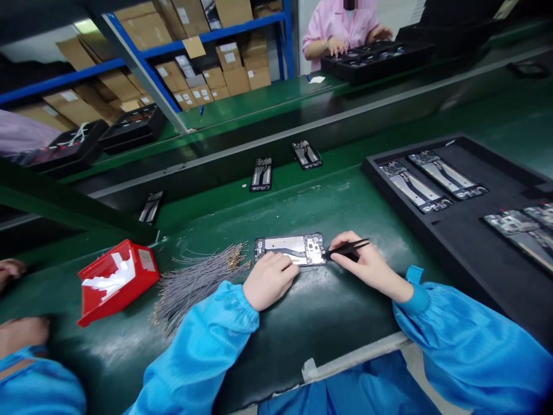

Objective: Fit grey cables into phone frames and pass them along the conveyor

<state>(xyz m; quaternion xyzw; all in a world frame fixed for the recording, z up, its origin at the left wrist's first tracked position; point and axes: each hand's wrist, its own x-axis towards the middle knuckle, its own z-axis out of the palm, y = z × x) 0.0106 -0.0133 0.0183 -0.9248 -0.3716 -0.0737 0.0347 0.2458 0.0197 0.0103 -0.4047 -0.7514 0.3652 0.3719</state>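
An opened phone (288,245) lies lengthwise on the green mat before me, its circuit board at the right end and a dark ribbon along its middle. Over its near left edge, my left hand (271,279) has its fingers bent and pressed on the phone. My right hand (360,262) grips black tweezers (351,246), whose tips are at the right end of the phone; what they touch is too small to tell. Left of the phone lies a bundle of thin grey cables (196,285) with gold-coloured ends, close to my left sleeve.
A red bin (149,271) holds white strips. At right, a black foam tray (464,222) carries several opened phones. Further phones (261,174) lie along the back. A co-worker's hand (26,333) is at far left; a person in pink (322,34) works beyond the divider.
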